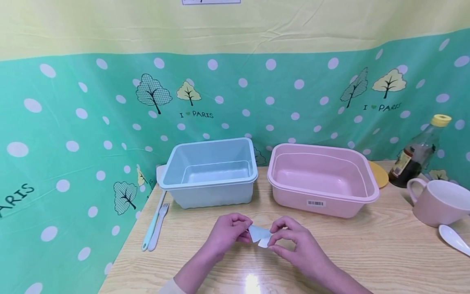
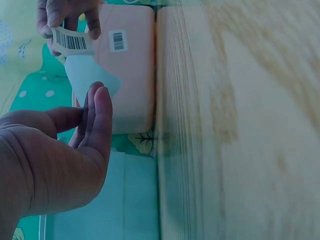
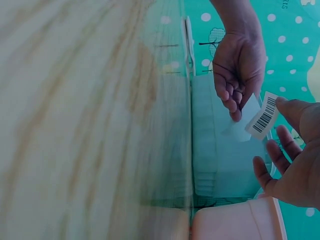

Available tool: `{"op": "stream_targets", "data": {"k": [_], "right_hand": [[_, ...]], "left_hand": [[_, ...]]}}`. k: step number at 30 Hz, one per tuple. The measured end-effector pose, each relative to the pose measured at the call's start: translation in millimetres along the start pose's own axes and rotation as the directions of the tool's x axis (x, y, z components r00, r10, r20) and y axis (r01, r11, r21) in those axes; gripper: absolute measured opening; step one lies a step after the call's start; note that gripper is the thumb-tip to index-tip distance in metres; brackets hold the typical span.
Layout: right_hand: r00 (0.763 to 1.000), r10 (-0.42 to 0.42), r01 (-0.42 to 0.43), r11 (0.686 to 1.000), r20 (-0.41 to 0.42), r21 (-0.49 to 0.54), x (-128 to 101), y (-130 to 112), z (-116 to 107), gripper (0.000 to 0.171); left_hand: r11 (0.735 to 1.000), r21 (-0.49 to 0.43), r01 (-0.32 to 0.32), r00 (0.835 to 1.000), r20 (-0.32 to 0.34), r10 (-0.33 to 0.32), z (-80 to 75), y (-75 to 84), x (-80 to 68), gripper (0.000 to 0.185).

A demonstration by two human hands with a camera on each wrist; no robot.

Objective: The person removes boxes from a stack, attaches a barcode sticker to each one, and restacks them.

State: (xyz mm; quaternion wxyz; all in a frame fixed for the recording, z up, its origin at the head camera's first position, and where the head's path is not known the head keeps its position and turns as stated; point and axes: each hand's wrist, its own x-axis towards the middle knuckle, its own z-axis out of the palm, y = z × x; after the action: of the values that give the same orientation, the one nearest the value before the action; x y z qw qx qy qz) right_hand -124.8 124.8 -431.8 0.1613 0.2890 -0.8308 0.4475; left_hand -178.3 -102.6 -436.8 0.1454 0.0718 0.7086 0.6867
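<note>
My left hand (image 1: 228, 233) pinches a pale blue piece of paper (image 1: 258, 232) between thumb and fingertips, low over the table in front of the two basins. From the other side my right hand (image 1: 298, 241) pinches a small white barcode sticker (image 3: 263, 116) by its edge, thumb against fingertip. In the left wrist view the sticker is slightly curved and overlaps the upper end of the blue paper (image 2: 87, 75). The other fingers of the right hand spread away from it.
A blue basin (image 1: 211, 196) and a pink basin (image 1: 293, 198) stand behind the hands. A fork (image 1: 158, 226) lies left beside a blue-handled utensil (image 1: 150, 230). A sauce bottle (image 1: 415, 155), a yellow disc (image 1: 379, 174), a mug (image 1: 437, 208) and a white spoon (image 1: 454, 240) are at right.
</note>
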Motion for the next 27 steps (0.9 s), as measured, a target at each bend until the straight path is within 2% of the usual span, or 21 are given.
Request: {"op": "stream_targets", "data": {"k": [15,22,24,27], "right_hand": [[0.999,-0.032,0.032,0.999,0.0,0.003,0.5,0.5,0.0,0.024],[1.0,0.003,-0.003,1.0,0.001,0.004,1.2,-1.5,-1.4,0.024],[1.0,0.029,-0.029,1.0,0.01,0.002,1.7,-2.5,-2.0,0.023],[0.998,0.063,-0.063,0.998,0.019,0.009,1.9,-2.2,-2.5,0.022]], "left_hand": [[1.0,0.023,-0.021,0.999,-0.029,0.022,-4.2,1.3,1.0,0.029],[0.999,0.032,-0.011,1.0,0.003,0.011,-4.7,0.5,1.0,0.026],[0.997,0.074,-0.009,1.0,0.023,0.007,-5.1,0.1,1.1,0.022],[0.979,0.205,-0.004,0.997,0.075,-0.011,-4.8,-0.2,-0.5,0.014]]}}
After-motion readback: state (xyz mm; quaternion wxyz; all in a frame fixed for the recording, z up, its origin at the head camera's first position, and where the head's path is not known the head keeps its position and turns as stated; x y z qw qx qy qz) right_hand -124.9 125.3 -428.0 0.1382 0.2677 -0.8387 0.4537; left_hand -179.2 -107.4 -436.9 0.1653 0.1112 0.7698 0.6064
